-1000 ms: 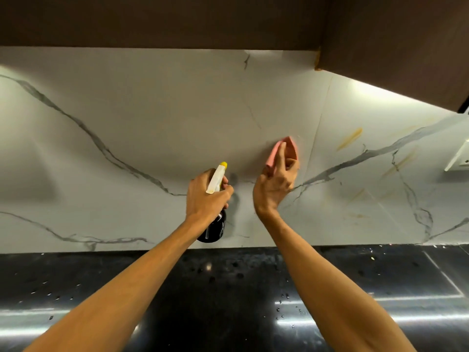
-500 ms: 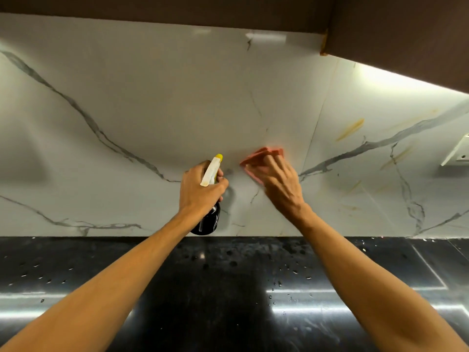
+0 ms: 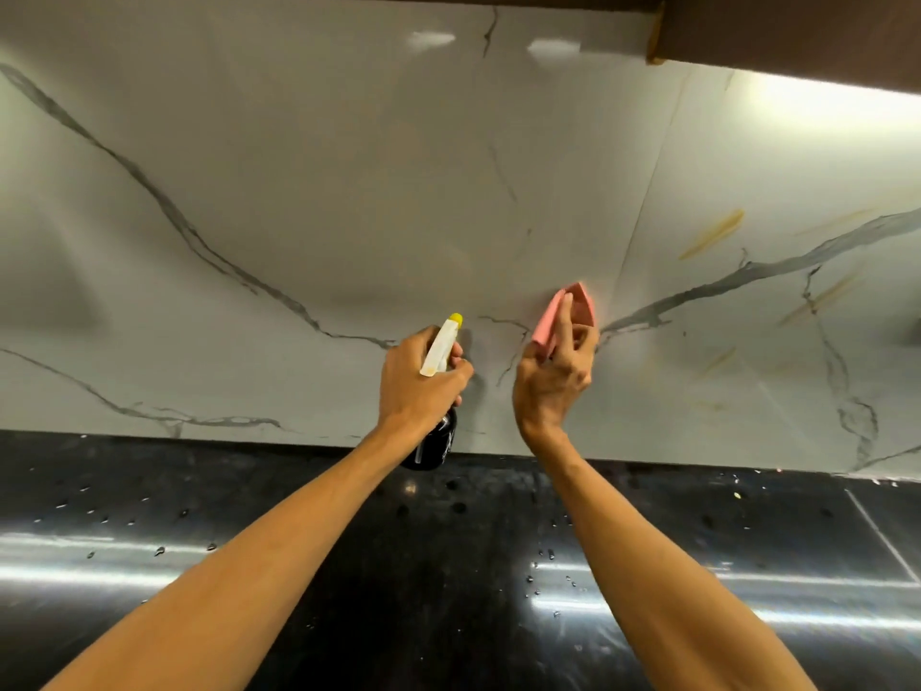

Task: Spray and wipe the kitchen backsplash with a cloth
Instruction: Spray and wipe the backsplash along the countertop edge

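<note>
Cloth (image 3: pixel 548 319) in right hand (image 3: pixel 550 376) grip now upright; spray bottle (image 3: pixel 441 349) clasped in left hand (image 3: pixel 413 386).

Black glossy countertop (image 3: pixel 249 516), water droplets scattered; dark brown upper cabinet (image 3: pixel 797 32) overhead at right.

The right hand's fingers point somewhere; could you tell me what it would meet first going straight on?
Probably the white, grey-veined marble backsplash, just left of its vertical seam: the right hand points up at it, folded pink cloth leading. Whether the cloth already touches is unclear.
</note>
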